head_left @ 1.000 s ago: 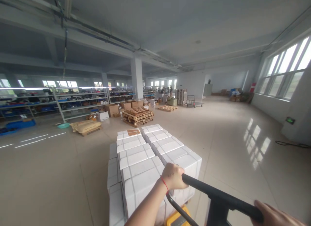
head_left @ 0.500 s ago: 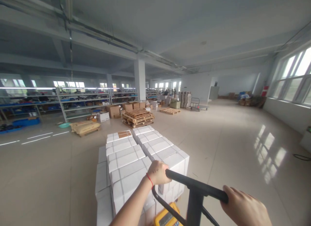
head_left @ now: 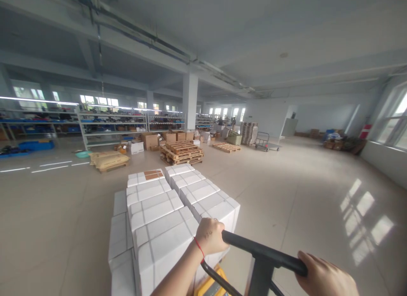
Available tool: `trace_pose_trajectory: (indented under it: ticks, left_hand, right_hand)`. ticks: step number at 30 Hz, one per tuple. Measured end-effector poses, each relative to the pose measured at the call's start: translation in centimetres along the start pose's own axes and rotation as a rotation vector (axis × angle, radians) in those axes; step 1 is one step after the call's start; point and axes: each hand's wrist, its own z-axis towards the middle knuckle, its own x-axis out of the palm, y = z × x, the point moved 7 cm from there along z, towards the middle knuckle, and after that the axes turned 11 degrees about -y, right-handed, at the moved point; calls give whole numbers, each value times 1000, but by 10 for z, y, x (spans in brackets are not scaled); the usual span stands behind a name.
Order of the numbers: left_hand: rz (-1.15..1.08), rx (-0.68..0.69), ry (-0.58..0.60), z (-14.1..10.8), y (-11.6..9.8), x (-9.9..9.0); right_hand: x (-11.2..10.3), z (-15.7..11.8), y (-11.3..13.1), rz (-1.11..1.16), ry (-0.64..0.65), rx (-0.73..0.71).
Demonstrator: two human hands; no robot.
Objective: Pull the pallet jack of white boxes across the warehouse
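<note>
A: Left hand point(head_left: 210, 235) wrapped tight around the left end of the black tubular pallet-truck handle point(head_left: 263, 252); thin red cord at the wrist. Right hand point(head_left: 324, 275) curled over the right end of the same bar, fingers closed on it.

B: And the load?

A: Stack of white strapped cardboard cartons point(head_left: 168, 215), two rows deep, directly ahead of the handle; one carton at the far left end showing a brown patch on top. Yellow truck body point(head_left: 212, 287) just visible below the bar.

B: Surroundings?

A: Glossy pale tiled floor point(head_left: 286, 194), open to the right. Bare wooden pallets point(head_left: 182, 152) straight ahead, well apart from the load; tan sacks on a low pallet point(head_left: 108, 160) to the left; grey metal shelving point(head_left: 111, 126) along the left wall; white square column point(head_left: 190, 101) behind the pallets.

B: Good technique here?

A: Probably: both grips kept even, bar held level, steady push rather than jerks so the cartons stay squared. Course best set toward the open floor on the right, clear of the pallets. Wide, slow turns advisable with a tall load.
</note>
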Motion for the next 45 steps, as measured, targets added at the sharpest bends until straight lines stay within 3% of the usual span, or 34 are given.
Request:
trace_pose_trajectory:
  ticks: [8, 14, 24, 30, 35, 39, 45]
  left_hand:
    - [75, -87, -45, 80, 31, 39]
    - [190, -211, -69, 127, 52, 64]
    - [308, -302, -31, 208, 103, 97]
    - [356, -488, -72, 231, 125, 103]
    - [368, -710, -21, 241, 131, 107]
    - [359, -812, 46, 255, 140, 107]
    - [351, -924, 180, 268, 156, 108]
  right_hand:
    - [69, 103, -3, 66, -36, -114]
    - [126, 183, -3, 180, -65, -245]
    - [196, 291, 15, 336, -46, -315]
    - [255, 361, 45, 437, -88, -431]
    - [300, 413, 76, 584, -147, -570]
    - [315, 445, 99, 772, -213, -638]
    - [331, 480, 138, 878, -246, -728]
